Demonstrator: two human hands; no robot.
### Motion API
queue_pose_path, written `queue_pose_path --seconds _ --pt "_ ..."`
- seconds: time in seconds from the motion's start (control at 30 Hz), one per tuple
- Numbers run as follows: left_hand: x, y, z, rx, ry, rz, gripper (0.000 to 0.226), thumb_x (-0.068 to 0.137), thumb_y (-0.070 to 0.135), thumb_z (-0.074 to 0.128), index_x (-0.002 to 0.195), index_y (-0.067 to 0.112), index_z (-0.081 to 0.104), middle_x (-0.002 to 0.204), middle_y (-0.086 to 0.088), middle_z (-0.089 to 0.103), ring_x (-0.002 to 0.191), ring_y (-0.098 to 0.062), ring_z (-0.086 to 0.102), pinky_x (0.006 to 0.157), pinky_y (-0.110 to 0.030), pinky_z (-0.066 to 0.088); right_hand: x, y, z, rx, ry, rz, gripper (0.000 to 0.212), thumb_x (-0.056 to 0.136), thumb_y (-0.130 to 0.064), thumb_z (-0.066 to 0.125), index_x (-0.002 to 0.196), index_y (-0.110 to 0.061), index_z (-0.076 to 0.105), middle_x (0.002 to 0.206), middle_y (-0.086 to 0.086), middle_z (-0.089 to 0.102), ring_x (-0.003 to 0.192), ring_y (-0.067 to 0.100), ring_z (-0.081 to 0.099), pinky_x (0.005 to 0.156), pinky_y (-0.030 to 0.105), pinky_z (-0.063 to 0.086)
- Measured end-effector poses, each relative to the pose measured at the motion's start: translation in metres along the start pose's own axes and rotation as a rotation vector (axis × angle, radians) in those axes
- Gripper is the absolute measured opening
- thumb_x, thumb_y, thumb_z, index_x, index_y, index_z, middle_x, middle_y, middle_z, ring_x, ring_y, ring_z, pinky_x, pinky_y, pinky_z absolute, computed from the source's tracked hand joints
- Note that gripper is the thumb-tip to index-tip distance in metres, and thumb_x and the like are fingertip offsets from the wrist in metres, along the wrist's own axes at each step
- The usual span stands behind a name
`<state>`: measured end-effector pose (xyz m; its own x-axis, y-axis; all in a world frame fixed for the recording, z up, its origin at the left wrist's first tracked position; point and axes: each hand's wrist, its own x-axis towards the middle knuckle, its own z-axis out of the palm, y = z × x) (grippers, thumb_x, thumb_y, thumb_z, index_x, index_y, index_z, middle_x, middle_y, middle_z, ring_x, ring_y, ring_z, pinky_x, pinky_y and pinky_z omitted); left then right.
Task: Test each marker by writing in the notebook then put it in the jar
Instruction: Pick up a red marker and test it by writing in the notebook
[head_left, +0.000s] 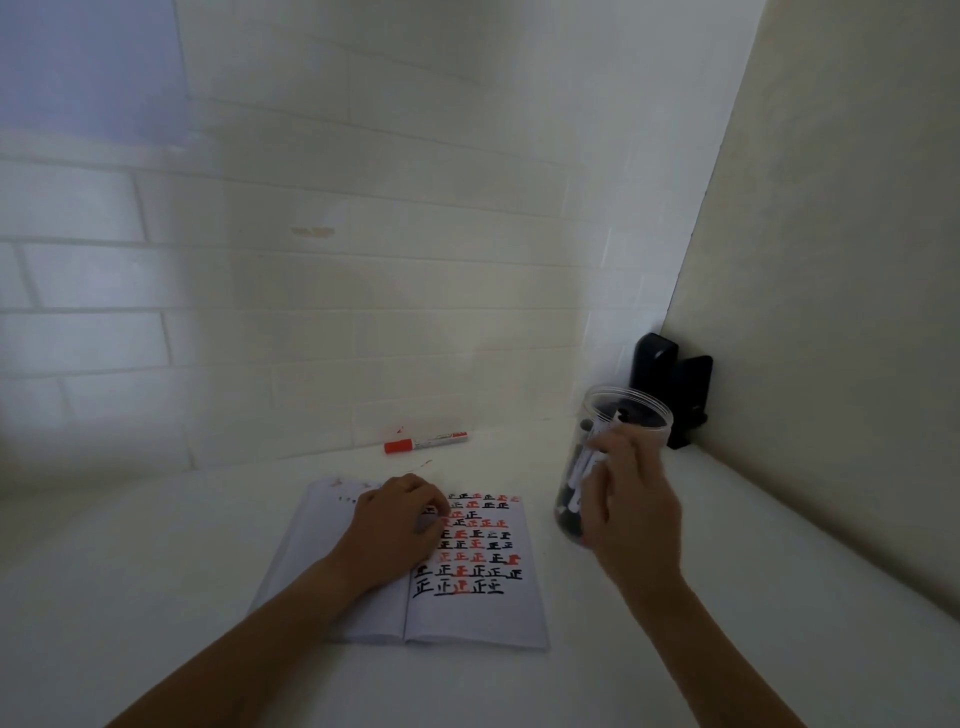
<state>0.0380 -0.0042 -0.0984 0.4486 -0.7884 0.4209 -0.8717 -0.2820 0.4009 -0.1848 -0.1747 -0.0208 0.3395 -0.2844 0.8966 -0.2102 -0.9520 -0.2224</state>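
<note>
Two bare forearms reach in from the bottom edge across a white table (156, 545). The left forearm angles up and to the right, and the left hand (395, 525) lies knuckles-up on the open notebook (483, 618), across the centre fold and the upper part of the written page. Its fingers are curled under toward the paper; something small and dark shows just at the fingertips, too blurred to name, so whether that hand pinches anything cannot be told. The notebook lies flat, its right page filled with rows of black and red handwritten characters, its left page mostly blank with a few red marks at the top.

The right forearm rises more steeply on the right side. The right hand (628, 499) is raised in front of the clear plastic jar (644, 415), back of the hand toward the camera, fingers bent at the jar's side near the rim. Whether they grip the jar wall or a marker is not clear through the blur. The jar stands upright just right of the notebook, lidless, holding several markers (571, 499) with white barrels and dark caps.

Farther back, a red-capped marker (425, 442) lies on its side near the tiled wall (311, 260), well apart from both hands. A black object (670, 379) stands in the corner behind the jar.
</note>
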Motion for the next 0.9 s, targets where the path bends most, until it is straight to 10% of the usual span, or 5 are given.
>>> queue_pose_path --seconds 0.23,0.47,0.67,0.9 --pt "0.038 -0.019 -0.007 -0.022 0.133 -0.215 0.018 0.09 0.015 0.062 0.104 0.025 0.061 0.107 0.004 0.057 0.097 -0.015 0.057 0.088 -0.035 0.05 -0.065 -0.011 0.057 0.161 -0.625 -0.015 0.018 0.096 -0.023 0.048 0.104 -0.024 0.065 0.107 -0.014 0.057 0.092 -0.001 0.051 0.08 0.015 0.045" --pt "0.069 -0.059 -0.001 0.205 0.201 -0.28 0.03 0.096 0.021 0.055 0.124 0.014 0.063 0.12 -0.011 0.061 0.108 -0.032 0.054 0.088 -0.046 0.048 -0.066 -0.015 0.061 0.145 -0.678 0.039 0.016 0.095 -0.021 0.049 0.102 -0.027 0.062 0.107 -0.018 0.054 0.093 -0.003 0.042 0.079 0.009 0.034" --pt "0.087 -0.06 0.004 0.316 0.149 -0.205 0.015 0.096 0.025 0.055 0.097 0.017 0.068 0.097 -0.003 0.061 0.095 -0.026 0.055 0.08 -0.04 0.045 -0.061 -0.012 0.062 0.201 -0.721 0.126 0.017 0.093 -0.017 0.053 0.1 -0.028 0.063 0.106 -0.019 0.053 0.095 -0.002 0.046 0.081 0.011 0.037" --pt "0.062 -0.018 0.003 -0.09 0.171 0.105 0.015 0.1 0.03 0.046 0.095 0.024 0.058 0.09 0.008 0.055 0.081 -0.011 0.049 0.072 -0.031 0.045 -0.051 -0.016 0.054 0.364 -0.655 0.344 0.013 0.097 -0.032 0.066 0.107 -0.026 0.071 0.097 -0.014 0.064 0.087 0.005 0.059 0.076 0.012 0.046"
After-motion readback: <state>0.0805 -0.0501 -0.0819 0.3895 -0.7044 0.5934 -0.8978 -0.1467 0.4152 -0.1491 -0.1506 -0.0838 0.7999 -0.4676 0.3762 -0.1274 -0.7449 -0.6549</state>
